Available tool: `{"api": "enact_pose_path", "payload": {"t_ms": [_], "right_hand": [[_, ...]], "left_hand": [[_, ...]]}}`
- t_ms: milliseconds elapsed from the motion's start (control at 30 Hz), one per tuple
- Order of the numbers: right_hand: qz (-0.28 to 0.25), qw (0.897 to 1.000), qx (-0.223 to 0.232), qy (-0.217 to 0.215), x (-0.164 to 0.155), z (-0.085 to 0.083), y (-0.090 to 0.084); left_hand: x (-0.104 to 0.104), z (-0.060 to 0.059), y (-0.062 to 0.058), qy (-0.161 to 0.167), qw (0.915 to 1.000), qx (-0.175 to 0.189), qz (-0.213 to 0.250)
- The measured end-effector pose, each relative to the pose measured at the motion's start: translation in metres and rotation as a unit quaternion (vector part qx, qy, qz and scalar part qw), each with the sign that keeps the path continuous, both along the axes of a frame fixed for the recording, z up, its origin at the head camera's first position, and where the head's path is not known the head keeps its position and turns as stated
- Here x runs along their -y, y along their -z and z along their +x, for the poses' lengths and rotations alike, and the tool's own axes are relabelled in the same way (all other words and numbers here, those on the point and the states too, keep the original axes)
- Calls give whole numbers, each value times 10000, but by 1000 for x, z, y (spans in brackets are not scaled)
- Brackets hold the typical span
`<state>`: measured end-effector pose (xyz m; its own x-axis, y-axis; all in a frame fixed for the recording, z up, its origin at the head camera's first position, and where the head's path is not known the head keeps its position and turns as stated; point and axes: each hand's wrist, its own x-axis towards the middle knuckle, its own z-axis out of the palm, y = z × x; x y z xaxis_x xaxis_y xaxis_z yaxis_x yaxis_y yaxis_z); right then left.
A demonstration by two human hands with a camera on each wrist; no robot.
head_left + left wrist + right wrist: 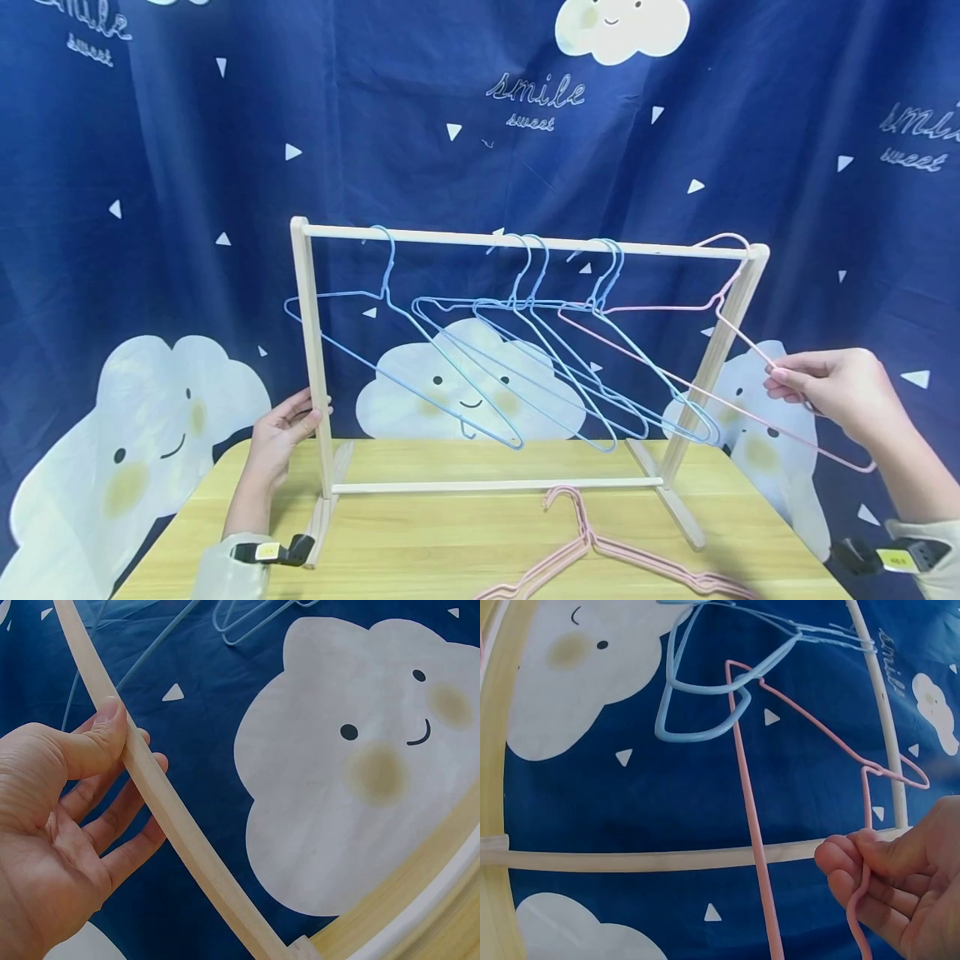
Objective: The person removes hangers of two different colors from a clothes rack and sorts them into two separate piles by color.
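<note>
The right grip pinches a pink hanger, its hook at the right end of the rail. The left grip clamps the left post. Blue hangers hang along the rail.

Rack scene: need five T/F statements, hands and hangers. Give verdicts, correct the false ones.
1. The left hand holds the left post of the rack. True.
2. Five blue hangers hang on the top rail. True.
3. The right hand pinches one of the blue hangers. False: it pinches a pink hanger, near the right end of the top rail.
4. The blue hangers are evenly spaced. False: one hangs alone toward the left, the other four in two close pairs.
5. A stack of pink hangers lies on the table. True.
</note>
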<state>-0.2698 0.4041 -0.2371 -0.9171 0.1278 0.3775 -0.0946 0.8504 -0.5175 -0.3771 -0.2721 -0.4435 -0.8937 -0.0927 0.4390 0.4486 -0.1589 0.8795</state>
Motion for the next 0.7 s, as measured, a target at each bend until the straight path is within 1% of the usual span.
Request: {"api": "enact_pose_path", "payload": {"t_ms": [233, 367, 500, 700], "right_hand": [[-262, 9995, -127, -149, -6, 3, -2], [-244, 9995, -70, -165, -11, 6, -1], [-171, 9997, 73, -159, -16, 7, 5], [6, 9996, 268, -114, -20, 8, 19]], "left_hand": [[0, 1, -1, 0, 10000, 13, -52], [0, 0, -1, 3, 10000, -12, -34], [0, 0, -1, -3, 10000, 17, -7], [0, 0, 0, 40, 10000, -15, 0]]}}
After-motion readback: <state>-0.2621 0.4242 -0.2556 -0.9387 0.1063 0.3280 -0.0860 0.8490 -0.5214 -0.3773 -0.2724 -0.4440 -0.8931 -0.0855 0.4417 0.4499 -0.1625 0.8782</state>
